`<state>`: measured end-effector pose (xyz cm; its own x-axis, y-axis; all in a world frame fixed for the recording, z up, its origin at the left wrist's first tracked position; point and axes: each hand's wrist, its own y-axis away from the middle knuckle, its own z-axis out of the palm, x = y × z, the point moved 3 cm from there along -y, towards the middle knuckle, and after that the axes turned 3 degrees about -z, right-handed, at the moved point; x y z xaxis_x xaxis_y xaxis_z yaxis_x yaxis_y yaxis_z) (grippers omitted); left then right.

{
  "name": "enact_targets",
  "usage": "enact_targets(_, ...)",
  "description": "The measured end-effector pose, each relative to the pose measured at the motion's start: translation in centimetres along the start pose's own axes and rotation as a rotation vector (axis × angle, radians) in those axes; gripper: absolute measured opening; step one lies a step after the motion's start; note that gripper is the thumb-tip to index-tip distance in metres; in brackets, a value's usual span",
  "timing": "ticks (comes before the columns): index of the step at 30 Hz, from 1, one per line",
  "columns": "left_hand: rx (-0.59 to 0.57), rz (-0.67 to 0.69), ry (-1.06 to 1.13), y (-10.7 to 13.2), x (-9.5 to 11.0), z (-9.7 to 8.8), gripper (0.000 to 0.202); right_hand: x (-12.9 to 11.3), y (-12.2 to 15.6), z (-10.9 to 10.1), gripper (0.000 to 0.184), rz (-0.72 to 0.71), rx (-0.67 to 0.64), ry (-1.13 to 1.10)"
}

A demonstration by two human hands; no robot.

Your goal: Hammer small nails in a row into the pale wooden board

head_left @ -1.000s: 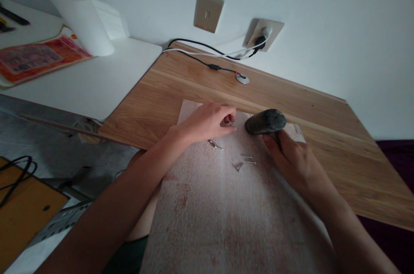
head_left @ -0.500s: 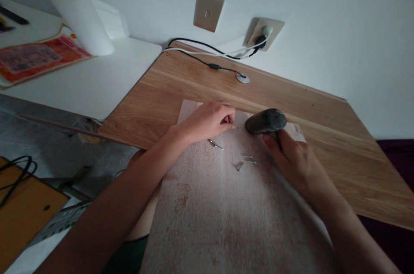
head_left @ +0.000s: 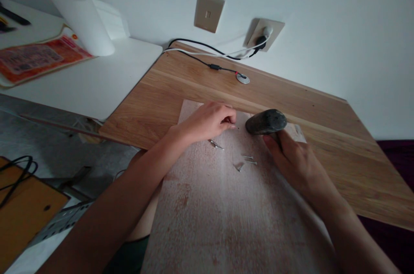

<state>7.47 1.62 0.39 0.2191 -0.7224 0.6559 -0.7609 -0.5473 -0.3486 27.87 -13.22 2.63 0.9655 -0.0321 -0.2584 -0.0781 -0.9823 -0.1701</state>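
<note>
My right hand (head_left: 291, 147) grips a mallet (head_left: 265, 122) whose thick black head rests on or just over the pale wooden board (head_left: 207, 205). Most of its handle is hidden by my fingers. To the left, my left hand (head_left: 213, 119) lies on the board with its fingers curled and thumb pressed in; what is in the pinch, if anything, is too small to make out. A tiny dark spot (head_left: 238, 128) shows on the board by the fingertips. Several loose nails (head_left: 250, 161) lie on the board between my forearms, and more metal pieces (head_left: 215, 144) lie under my left wrist.
The board lies across a brown wooden table (head_left: 323, 170) against the wall. Black and white cables (head_left: 207, 53) run to a wall socket (head_left: 267, 35). At left, a white table (head_left: 106, 80) holds a paper roll (head_left: 84, 24) and a red packet (head_left: 42, 56).
</note>
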Motion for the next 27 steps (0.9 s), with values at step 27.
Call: enact_targets(27, -0.009, -0.03, -0.165, 0.2, -0.1, -0.1, 0.006, -4.0, -1.8, -1.9, 0.027, -0.078, -0.073, -0.092)
